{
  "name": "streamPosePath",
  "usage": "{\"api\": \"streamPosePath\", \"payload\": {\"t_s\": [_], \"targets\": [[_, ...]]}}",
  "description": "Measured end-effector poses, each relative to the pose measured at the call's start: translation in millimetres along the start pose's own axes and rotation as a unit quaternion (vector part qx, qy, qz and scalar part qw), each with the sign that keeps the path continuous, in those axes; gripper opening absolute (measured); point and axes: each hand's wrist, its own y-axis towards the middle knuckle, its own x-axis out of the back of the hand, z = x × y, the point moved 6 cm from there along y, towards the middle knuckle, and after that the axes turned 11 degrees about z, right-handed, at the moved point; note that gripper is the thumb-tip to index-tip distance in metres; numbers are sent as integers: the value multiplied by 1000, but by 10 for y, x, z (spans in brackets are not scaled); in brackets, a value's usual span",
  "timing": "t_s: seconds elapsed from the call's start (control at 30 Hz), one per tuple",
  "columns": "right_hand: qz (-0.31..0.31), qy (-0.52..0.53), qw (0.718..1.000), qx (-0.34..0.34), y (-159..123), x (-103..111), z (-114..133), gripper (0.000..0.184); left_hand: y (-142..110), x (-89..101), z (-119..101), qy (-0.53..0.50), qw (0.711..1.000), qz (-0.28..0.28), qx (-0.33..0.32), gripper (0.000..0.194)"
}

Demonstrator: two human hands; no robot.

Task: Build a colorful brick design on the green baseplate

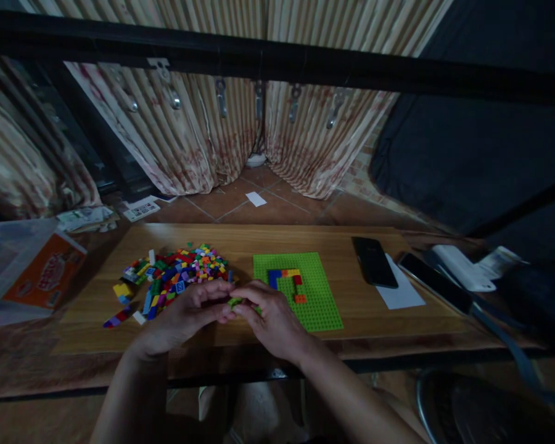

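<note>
My left hand (192,311) and my right hand (275,317) meet over the front of the wooden board, fingertips together. Between them are small light green toy bricks (234,302), partly covered by the fingers; how many is hidden. Both hands are closed on these pieces. To the right lies a green baseplate (321,308). On it, blue, orange, yellow and red bricks (287,273) form a bent row, with an orange brick (300,299) at the lower end. A heap of mixed colourful bricks (180,268) spreads left of the plate, beyond my left hand.
A black phone (374,262) rests partly over a white paper (400,293). Another phone (435,283) and a white device (462,268) lie further right. A clear plastic bin (13,246) with an orange label stands left. A dark bar (277,58) crosses above.
</note>
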Motion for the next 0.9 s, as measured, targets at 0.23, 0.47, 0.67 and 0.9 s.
{"api": "streamPosePath", "payload": {"t_s": [0.23,0.47,0.67,0.9], "targets": [[46,-48,997,-41,-158,195,-151,17,271,-260,13,-38,999,21,-6,42],[26,-116,989,-93,-388,624,-485,12,522,-305,81,-16,999,-47,11,38],[5,-151,979,-136,-495,828,-736,12,635,-211,143,64,988,-136,-25,21],[32,-188,971,-145,-457,647,-796,13,719,-327,141,244,945,-220,0,25]]}}
